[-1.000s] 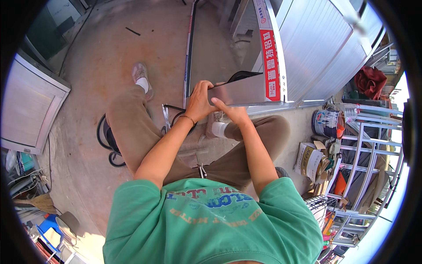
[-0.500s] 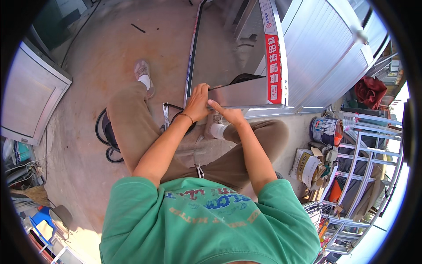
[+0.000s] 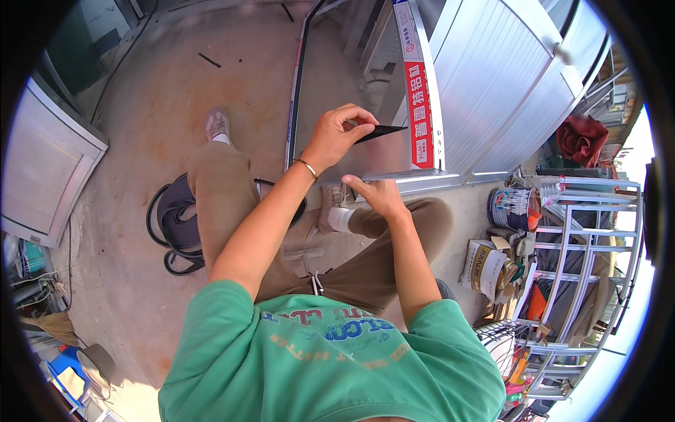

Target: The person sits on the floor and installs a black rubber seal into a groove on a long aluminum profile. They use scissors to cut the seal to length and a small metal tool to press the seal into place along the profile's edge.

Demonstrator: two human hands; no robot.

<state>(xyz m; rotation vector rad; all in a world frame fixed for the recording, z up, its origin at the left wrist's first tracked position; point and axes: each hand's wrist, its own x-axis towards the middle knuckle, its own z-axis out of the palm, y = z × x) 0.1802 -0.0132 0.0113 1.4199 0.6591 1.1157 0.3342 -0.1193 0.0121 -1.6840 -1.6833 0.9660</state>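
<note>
1. The left hand (image 3: 336, 133) is raised, fingers pinched together on a thin dark strip (image 3: 380, 131) that tapers to a point on the right. The pinch sits at one end only, so the strip could twist or slip out if it catches on anything.

2. The strip hangs in the air just above the frame (image 3: 422, 177), a long silver metal rail running across in front of the knees. The pointed end is free and unsupported; I judge it could bend or miss the rail's groove, though no groove can be made out from here.

3. The right hand (image 3: 380, 197) lies on the rail near its left end, fingers together and pressing flat, clamped on nothing. If that hand lifts or slides, the rail could shift on the floor (image 3: 155, 112) and throw off the alignment.

4. Metal edges look sharp. A fingertip dragged along the rail's rim could get cut, more so since both hands are bare.

5. A coil of black cord (image 3: 169, 232) lies on the floor beside the left leg. A foot moving back could snag it and jolt the body, pulling the strip off line.

6. The paint can (image 3: 512, 208) and the cluttered rack (image 3: 583, 281) stand near the right knee; a wide elbow swing could knock them.
</note>
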